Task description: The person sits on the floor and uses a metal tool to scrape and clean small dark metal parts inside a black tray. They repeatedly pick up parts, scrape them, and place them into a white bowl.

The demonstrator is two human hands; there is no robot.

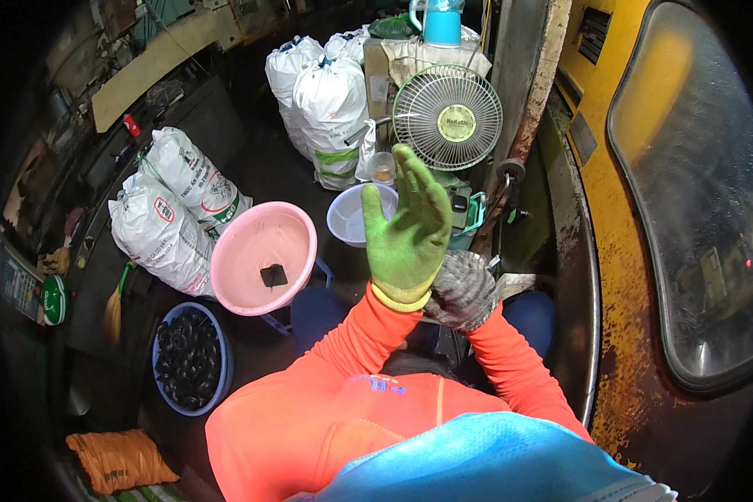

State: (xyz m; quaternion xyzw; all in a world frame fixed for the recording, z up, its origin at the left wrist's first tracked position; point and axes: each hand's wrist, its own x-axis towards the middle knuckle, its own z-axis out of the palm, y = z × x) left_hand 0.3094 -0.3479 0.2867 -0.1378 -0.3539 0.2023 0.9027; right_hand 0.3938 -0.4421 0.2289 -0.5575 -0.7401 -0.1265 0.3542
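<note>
Green coated glove (pixel 406 238) upright, yellow cuff (pixel 400 301); mottled grey glove (pixel 464 291) beside.

You are holding green-gloved left hand (pixel 408 230) up, palm facing you, fingers (pixel 409 163) extending, thumb (pixel 371 202) spreading aside. Grey-gloved right hand (pixel 464 293) is lying against left wrist (pixel 399 299), fingertips hidden. Orange-sleeved forearms (pixel 368 332) are converging.

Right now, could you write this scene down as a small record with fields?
Left hand: raised, open, in a green glove with a yellow cuff
Right hand: in a mottled grey glove, at that cuff; fingertips hidden
Pink basin: holds a small dark piece
Blue basin: full of black pieces
Beyond hands: round caged fan, white sacks
</note>
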